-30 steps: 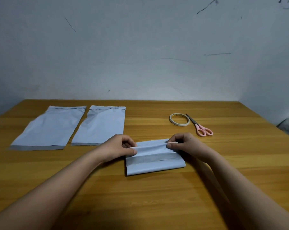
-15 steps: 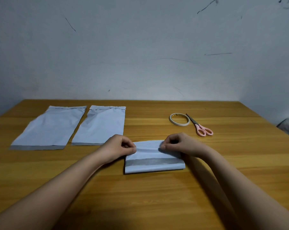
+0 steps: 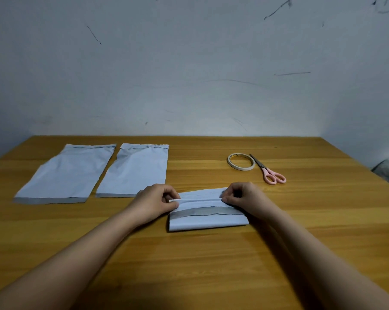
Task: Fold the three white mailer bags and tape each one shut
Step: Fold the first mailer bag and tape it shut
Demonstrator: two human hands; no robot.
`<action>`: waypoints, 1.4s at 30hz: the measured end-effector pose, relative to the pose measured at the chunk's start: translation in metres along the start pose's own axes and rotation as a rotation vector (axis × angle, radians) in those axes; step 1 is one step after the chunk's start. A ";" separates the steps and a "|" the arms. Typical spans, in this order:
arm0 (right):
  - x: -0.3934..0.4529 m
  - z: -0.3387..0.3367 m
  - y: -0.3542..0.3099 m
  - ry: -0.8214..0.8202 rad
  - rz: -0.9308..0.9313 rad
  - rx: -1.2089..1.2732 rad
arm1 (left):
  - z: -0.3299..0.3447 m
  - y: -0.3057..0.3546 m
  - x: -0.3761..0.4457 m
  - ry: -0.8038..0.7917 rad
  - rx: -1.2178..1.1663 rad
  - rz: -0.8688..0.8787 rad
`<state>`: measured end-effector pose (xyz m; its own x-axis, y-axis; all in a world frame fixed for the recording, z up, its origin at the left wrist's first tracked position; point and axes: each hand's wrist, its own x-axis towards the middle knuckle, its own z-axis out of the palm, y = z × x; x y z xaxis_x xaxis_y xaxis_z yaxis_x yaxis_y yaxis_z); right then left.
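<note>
At the counter's (image 3: 211, 265) centre, I see the folded white plastic mailer bag (image 3: 208, 221), its grey strip facing up. Compared with half a second ago, my right hand (image 3: 245, 198) has slid back out to the bag's right end; my left hand (image 3: 154, 201) stays at the left end. Both sets of fingers pinch the raised fold. Two flat white mailer bags (image 3: 66, 173) (image 3: 136, 170) lie far-left, the white tape ring (image 3: 241, 161) and pink-handled scissors (image 3: 268, 170) far-right, bare wood near me.

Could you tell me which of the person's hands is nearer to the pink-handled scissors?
The right hand: it pinches the folded bag just in front of the scissors. The left hand grips the bag's opposite end, farther away.
</note>
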<state>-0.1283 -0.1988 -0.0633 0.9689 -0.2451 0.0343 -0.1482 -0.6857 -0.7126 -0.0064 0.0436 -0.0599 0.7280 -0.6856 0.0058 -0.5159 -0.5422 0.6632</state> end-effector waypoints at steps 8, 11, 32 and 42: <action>-0.003 -0.006 -0.007 -0.019 0.000 0.131 | -0.003 0.010 -0.001 0.023 0.042 0.083; -0.003 -0.007 -0.012 0.005 -0.014 0.144 | -0.003 0.013 -0.002 0.019 0.038 0.139; -0.005 -0.029 0.010 -0.063 0.041 -0.010 | 0.000 0.017 0.003 -0.218 0.110 0.200; 0.012 -0.039 0.000 0.222 0.088 0.075 | -0.005 0.047 0.030 -0.142 -0.079 0.175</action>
<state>-0.1241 -0.2286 -0.0359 0.8843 -0.4520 0.1171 -0.2072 -0.6045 -0.7692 -0.0063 -0.0001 -0.0251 0.5566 -0.8304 0.0246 -0.5877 -0.3727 0.7181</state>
